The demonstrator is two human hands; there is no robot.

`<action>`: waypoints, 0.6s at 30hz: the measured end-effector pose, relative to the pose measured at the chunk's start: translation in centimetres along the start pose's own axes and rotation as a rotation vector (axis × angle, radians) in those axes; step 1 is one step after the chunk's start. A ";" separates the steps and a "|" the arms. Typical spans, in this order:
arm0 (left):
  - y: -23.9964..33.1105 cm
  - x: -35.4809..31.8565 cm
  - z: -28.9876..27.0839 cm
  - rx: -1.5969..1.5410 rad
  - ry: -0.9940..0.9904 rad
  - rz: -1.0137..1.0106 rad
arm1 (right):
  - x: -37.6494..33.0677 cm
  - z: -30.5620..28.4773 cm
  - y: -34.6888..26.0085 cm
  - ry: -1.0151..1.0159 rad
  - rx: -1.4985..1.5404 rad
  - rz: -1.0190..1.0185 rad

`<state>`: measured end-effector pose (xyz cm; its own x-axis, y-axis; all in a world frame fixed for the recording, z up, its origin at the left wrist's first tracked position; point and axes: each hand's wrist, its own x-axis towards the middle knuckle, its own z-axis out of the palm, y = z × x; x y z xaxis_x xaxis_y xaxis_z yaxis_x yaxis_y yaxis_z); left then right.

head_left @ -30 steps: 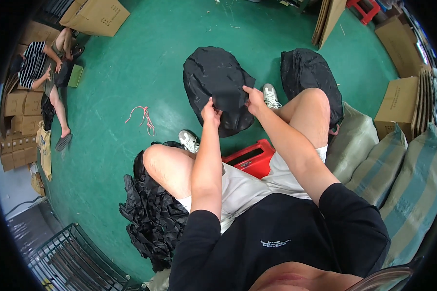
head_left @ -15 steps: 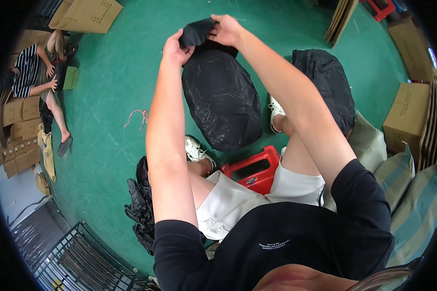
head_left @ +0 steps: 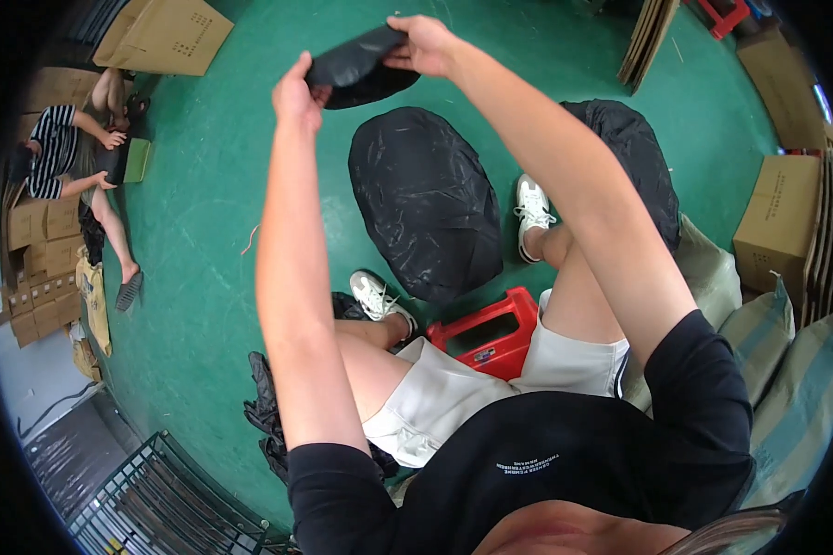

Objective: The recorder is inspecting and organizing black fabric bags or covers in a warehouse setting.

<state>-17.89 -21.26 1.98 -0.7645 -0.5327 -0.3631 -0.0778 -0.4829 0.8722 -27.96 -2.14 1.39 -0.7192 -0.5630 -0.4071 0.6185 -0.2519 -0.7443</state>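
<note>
Both arms reach out over the floor. My left hand pinches one end of a piece of black, slightly shiny sheet material, and my right hand grips the other end. The piece is stretched between them, its lower part bowed into a curve. Its full shape and kind are unclear. Just nearer to me on the floor, apart from the piece, lies a large rounded black bundle with a wrinkled surface. A second black bundle sits to the right, partly behind my right arm.
A red plastic stool or case stands between my legs. Crumpled black material lies at my left. Striped sacks and a carton line the right. Another person sits far left by stacked boxes; a metal rack stands lower left.
My hands have moved left with the black piece, the left hand farther than the right. The piece is now spread wider and stands apart from the bundle below it.
</note>
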 end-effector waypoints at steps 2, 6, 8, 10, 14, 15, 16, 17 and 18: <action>-3.2 -3.3 -1.1 -0.020 0.033 -0.008 | -1.8 -1.7 2.7 0.060 0.003 0.031; -11.1 -14.4 -2.4 -0.074 0.214 -0.143 | -9.2 -4.1 11.4 0.346 0.081 0.143; -15.6 -18.8 -3.2 -0.050 0.328 -0.235 | -12.9 -6.8 16.0 0.400 0.155 0.183; -19.9 -22.3 -6.1 0.015 0.388 -0.299 | -17.1 -6.6 20.0 0.552 0.203 0.270; -25.9 -26.5 -7.5 -0.004 0.399 -0.369 | -21.1 -10.9 25.8 0.749 0.016 0.299; -26.6 -27.4 -8.0 0.009 0.383 -0.417 | -22.0 -11.2 26.5 0.767 0.042 0.294; -27.3 -28.1 -8.1 0.009 0.378 -0.417 | -22.6 -11.5 26.9 0.770 0.042 0.290; -28.0 -28.6 -8.0 -0.030 0.433 -0.441 | -23.1 -11.7 27.3 0.790 -0.017 0.290; -28.5 -29.0 -8.3 -0.069 0.493 -0.463 | -23.5 -11.5 27.5 0.806 -0.077 0.294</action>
<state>11.87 2.16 -15.04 -0.2801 -0.5073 -0.8150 -0.2732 -0.7717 0.5743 2.32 13.23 -15.54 -0.5563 0.1405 -0.8190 0.8127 -0.1133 -0.5715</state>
